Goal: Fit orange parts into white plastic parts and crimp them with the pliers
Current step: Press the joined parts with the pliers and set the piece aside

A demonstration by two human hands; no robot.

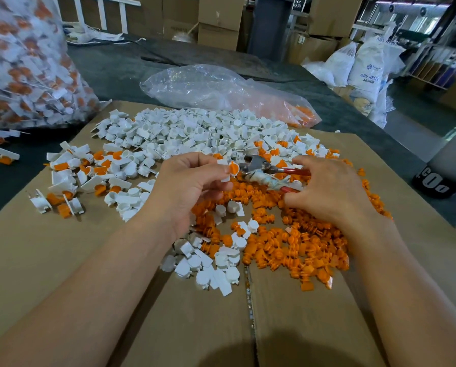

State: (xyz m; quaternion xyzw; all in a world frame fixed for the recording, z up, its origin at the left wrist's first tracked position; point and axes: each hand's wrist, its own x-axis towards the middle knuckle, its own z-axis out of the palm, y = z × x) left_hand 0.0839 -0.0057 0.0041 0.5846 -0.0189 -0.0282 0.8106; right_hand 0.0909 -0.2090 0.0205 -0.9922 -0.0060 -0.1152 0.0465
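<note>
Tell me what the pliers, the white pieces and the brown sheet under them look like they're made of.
Pliers: grey metal head with dull shine; handles coated glossy red, probably plastic or rubber.
White pieces: moulded plastic, smooth, faint sheen, uniform shapes.
Brown sheet: matte cardboard, seemingly a box top, given the seam between flaps.

We find the handles of the pliers (258, 168) largely covered by the right hand (332, 192) gripping them. How deep the orange part (234, 168) sits in the white part (223, 162) pinched by the left hand (184, 186) cannot be told. The bag of assembled parts (23, 62) is cut by the left edge.
</note>
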